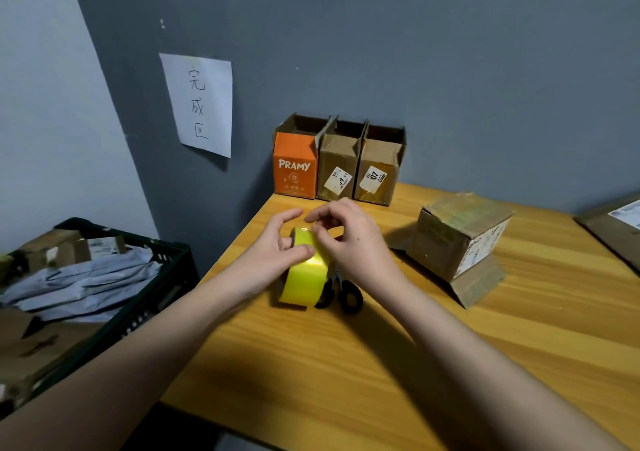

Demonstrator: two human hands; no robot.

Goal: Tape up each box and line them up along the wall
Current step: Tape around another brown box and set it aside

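A yellow tape roll (303,279) stands on edge over the wooden table (311,364). My left hand (273,246) holds it from the left, thumb across its face. My right hand (349,239) pinches at the tape's top edge with fingertips. Three boxes stand in a row against the grey wall: an orange PRAMY box (295,168), a brown box (337,173) and a second brown box (377,175). A taped brown box (457,239) sits tilted on the table at the right, one flap out.
Black-handled scissors (343,298) lie just behind the roll. A black crate (152,298) of parcels and grey mailers stands left of the table. A paper sign (201,104) hangs on the wall. Another carton's corner (613,229) shows at far right.
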